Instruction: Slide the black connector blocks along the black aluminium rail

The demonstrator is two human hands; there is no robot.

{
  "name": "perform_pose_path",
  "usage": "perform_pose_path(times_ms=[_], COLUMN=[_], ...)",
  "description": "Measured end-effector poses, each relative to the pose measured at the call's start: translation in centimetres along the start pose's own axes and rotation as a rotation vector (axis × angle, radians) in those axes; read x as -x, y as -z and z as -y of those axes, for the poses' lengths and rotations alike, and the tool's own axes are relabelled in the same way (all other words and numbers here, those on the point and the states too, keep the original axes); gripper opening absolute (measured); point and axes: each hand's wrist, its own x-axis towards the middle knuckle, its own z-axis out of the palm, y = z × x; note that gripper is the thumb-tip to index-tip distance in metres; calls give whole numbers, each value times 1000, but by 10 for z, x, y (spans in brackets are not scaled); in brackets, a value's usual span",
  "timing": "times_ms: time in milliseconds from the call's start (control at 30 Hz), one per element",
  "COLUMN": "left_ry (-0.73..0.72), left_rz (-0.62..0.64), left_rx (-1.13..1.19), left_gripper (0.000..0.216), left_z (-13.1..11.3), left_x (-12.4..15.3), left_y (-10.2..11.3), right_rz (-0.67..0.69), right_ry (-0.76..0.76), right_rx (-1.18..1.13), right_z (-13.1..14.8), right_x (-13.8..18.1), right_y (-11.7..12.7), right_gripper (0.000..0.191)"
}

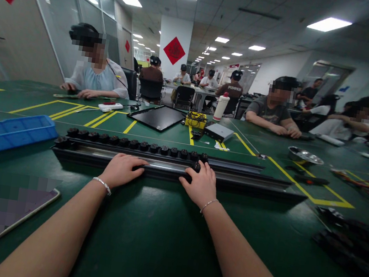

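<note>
A long black rail (247, 179) lies across the green table in front of me. A row of several small black round parts (128, 142) sits along its far track. My left hand (123, 169) rests on the near edge of the rail, fingers curled over it. My right hand (200, 183) is closed in a pinch on one small black round part (196, 166) at the right end of the row. Both wrists wear thin bracelets.
A blue plastic tray (5, 131) stands at the left. A tablet (20, 216) lies near left. Black parts (350, 237) are piled at the right, with a metal bowl (305, 155) beyond. Other people sit across the table.
</note>
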Motion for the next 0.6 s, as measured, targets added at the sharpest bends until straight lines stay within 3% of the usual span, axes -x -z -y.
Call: perform_pose_path(times_ms=[600], left_ry=[26], left_rz=[-105], left_rx=[27], left_gripper=[38], left_z=[-11], left_x=[7], left_y=[0], right_rz=[-64], right_ry=[13], right_rx=[-31], right_z=[3], right_x=[4], right_y=[0], right_gripper=[30])
